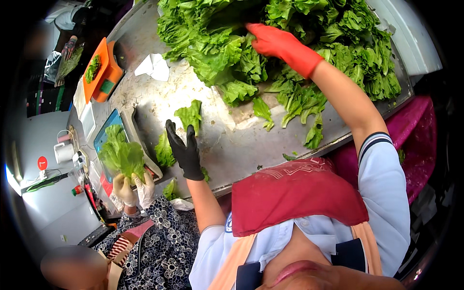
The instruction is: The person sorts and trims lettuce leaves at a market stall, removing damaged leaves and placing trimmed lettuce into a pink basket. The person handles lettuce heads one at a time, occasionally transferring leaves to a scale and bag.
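A large heap of green leafy lettuce [217,53] covers the far part of the metal table [217,162]. My right hand [282,46], in a red rubber glove, reaches into that heap. Its fingers are drawn together on the lettuce leaves, and the fingertips are partly hidden among them. My left hand [185,152], in a black glove, hovers over the near left of the table. Its fingers are spread and hold nothing. Close to it lie a loose lettuce leaf [189,115] and another loose leaf [165,151].
At the left, a co-worker's gloved hands [135,188] hold a lettuce over a scale-like device with a blue tray [107,126]. Beyond stands an orange bin [113,72]. White crumpled paper [153,66] lies on the table. A magenta plastic bag [418,140] hangs at the right edge.
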